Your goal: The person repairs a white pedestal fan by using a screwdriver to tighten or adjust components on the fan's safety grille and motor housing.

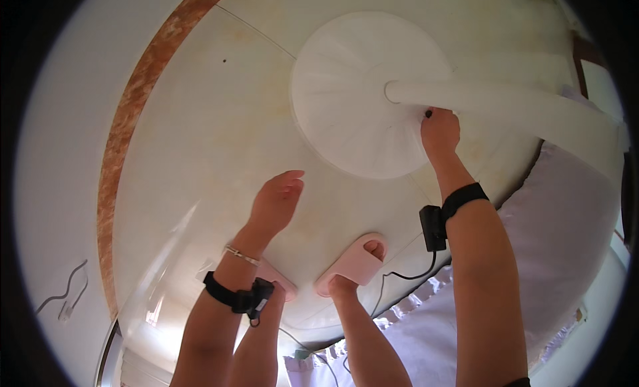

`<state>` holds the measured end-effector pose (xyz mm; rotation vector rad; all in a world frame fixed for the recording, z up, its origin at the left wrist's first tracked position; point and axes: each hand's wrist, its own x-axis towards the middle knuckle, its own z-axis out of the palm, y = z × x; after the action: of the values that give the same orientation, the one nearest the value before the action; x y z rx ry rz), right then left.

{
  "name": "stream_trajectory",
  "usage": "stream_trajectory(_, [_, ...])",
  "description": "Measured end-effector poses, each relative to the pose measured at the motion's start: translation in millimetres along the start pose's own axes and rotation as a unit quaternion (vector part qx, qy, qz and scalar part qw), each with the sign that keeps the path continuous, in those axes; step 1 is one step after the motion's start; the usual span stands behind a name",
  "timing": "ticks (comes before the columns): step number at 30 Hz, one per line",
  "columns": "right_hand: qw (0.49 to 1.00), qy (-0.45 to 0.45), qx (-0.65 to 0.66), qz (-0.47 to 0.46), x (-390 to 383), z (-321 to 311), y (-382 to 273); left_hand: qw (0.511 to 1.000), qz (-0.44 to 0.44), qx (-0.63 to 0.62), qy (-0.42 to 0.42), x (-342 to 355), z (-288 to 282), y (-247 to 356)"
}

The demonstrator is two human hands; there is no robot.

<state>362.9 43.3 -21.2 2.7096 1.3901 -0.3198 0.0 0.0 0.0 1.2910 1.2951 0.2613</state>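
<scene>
A white round base (346, 121) lies flat on the floor, and a thick white pole (492, 101) rises from it toward the right. My right hand (441, 129) is closed beside the foot of the pole, above the base's right edge. A small black thing (428, 113) shows at its fingers; its kind is too small to make out. To the lower left of the base, my left hand (276, 197) hangs over the floor, apart from everything. Its fingers are loosely stretched toward the right, with nothing seen in them.
Pale glossy tiles (200, 154) cover the floor, with a brown marbled strip (120, 147) at left. My feet in pink slippers (356, 264) stand below the base. Lilac ruffled fabric (532, 234) fills the right. Thin black cables (383, 290) run from my wrist devices; a grey cable (63, 294) lies far left.
</scene>
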Motion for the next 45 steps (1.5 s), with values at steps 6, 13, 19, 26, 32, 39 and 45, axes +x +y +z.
stream_trajectory(6, [0.981, 0.067, 0.181, -0.011, -68, 10, -4, 0.999, -0.025, 0.021, 0.003, -19, -2, 10])
stream_trajectory(13, [0.817, -0.259, 0.513, 0.045, -178, 6, -35, 0.991, 0.078, 0.104, 0.034, -54, 16, 56])
stream_trajectory(19, [0.807, -0.294, 0.513, 0.007, -209, -106, -158, 0.990, 0.112, 0.091, -0.002, -68, -56, 96])
stream_trajectory(26, [0.830, -0.294, 0.475, -0.016, -193, -118, -150, 0.985, 0.123, 0.120, -0.011, -60, -65, 101])
stream_trajectory(32, [0.836, -0.097, 0.535, 0.072, -152, -145, -98, 0.990, 0.056, 0.126, -0.014, -63, -93, 98])
stream_trajectory(39, [0.818, 0.061, 0.572, 0.023, -95, -207, -69, 0.995, 0.018, 0.098, 0.024, -68, -106, 102])
stream_trajectory(45, [0.810, 0.026, 0.578, 0.090, -94, -222, -97, 0.996, 0.026, 0.078, 0.021, -72, -105, 114])
